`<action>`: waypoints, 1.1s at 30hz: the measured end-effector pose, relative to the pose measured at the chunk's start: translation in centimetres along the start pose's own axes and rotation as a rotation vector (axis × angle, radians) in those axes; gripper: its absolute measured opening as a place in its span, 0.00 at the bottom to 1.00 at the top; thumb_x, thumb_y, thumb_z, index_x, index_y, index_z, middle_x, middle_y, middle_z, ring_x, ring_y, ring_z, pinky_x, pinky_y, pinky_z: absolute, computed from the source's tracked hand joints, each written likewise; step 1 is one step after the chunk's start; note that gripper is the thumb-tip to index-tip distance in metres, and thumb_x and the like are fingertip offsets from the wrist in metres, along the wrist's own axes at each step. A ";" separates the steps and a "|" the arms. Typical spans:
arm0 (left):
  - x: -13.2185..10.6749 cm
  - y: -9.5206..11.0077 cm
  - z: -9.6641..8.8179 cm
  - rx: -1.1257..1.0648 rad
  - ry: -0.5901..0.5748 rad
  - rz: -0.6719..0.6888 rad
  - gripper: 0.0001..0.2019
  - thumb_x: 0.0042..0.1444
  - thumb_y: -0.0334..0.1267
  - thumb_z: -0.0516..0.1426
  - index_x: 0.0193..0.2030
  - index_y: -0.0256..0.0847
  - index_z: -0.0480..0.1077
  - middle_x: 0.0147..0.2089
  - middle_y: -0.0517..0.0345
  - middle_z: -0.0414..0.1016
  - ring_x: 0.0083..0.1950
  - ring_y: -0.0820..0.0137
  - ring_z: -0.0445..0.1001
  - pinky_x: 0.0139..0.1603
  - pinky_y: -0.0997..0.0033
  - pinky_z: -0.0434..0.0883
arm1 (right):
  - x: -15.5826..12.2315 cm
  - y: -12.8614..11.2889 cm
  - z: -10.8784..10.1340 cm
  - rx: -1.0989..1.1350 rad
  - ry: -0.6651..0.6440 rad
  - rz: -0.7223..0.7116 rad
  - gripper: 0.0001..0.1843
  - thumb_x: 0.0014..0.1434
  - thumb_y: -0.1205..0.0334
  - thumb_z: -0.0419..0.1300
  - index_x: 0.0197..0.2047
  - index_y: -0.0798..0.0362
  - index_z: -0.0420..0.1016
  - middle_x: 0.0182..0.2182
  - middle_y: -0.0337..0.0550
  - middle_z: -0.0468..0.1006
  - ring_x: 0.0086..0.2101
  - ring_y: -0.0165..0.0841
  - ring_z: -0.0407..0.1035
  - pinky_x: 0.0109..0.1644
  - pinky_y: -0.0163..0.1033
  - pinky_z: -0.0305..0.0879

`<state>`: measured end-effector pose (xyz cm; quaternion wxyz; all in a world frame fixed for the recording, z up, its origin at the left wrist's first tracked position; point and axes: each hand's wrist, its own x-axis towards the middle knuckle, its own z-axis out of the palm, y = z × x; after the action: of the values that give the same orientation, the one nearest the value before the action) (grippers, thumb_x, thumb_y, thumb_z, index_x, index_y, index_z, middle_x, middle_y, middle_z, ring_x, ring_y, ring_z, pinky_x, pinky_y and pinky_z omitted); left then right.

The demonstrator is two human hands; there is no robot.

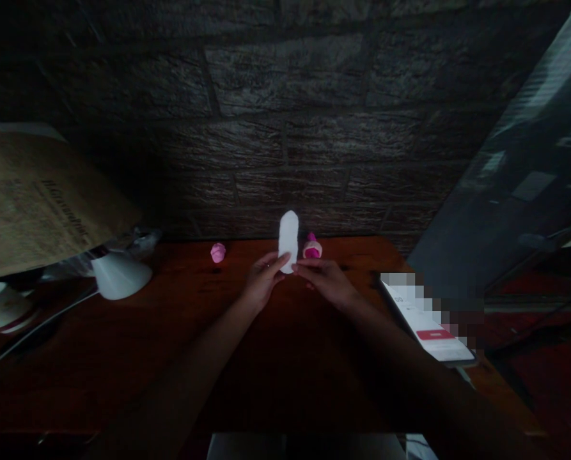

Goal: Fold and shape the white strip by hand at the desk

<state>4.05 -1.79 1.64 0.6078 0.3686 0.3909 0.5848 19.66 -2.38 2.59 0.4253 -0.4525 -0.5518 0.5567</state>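
Observation:
Both hands hold a small white sock [289, 237] upright above the wooden table, its rounded end pointing up. My left hand [262, 279] pinches its lower left edge, thumb lying across the front. At the lower right edge, the fingertips of my right hand [328, 279] are closed on the same sock. Just behind my right hand lies a pink and peach bundle [312, 248], apparently a rolled sock. A light pink balled-up bundle [218, 253] rests farther left, apart from my left hand. Dim light hides the fabric's detail.
A dark brick wall [285, 140] rises behind the table [285, 358]. On the left are a brown paper bag [40, 198], a white cone-shaped object [122, 276], a cup [4, 306] and a white cable. A lit phone [429, 322] with a cable lies on the right.

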 end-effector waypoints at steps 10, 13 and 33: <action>-0.2 0.1 -0.1 0.031 -0.060 -0.004 0.17 0.38 0.45 0.72 0.32 0.38 0.77 0.30 0.59 0.77 0.32 0.74 0.74 0.34 0.75 0.67 | 0.2 0.5 -0.2 0.007 -0.043 -0.016 0.19 0.49 0.44 0.68 0.33 0.52 0.82 0.31 0.41 0.79 0.23 0.25 0.62 0.29 0.35 0.60; -0.3 0.4 0.0 -0.001 -0.078 -0.004 0.16 0.39 0.44 0.72 0.32 0.38 0.77 0.32 0.58 0.78 0.32 0.74 0.74 0.35 0.74 0.68 | 0.2 0.7 -0.2 0.060 -0.070 -0.003 0.21 0.49 0.42 0.68 0.34 0.53 0.82 0.32 0.43 0.79 0.23 0.24 0.61 0.28 0.34 0.58; -0.4 0.4 -0.1 -0.069 -0.101 -0.003 0.16 0.38 0.42 0.72 0.33 0.37 0.78 0.32 0.58 0.79 0.30 0.75 0.74 0.36 0.73 0.70 | 0.2 0.8 -0.3 0.123 -0.119 -0.011 0.20 0.48 0.44 0.69 0.34 0.52 0.82 0.31 0.42 0.77 0.24 0.24 0.59 0.26 0.33 0.54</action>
<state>3.82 -2.13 1.99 0.6400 0.3758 0.3399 0.5776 19.90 -2.14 1.79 0.4219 -0.3887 -0.5434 0.6129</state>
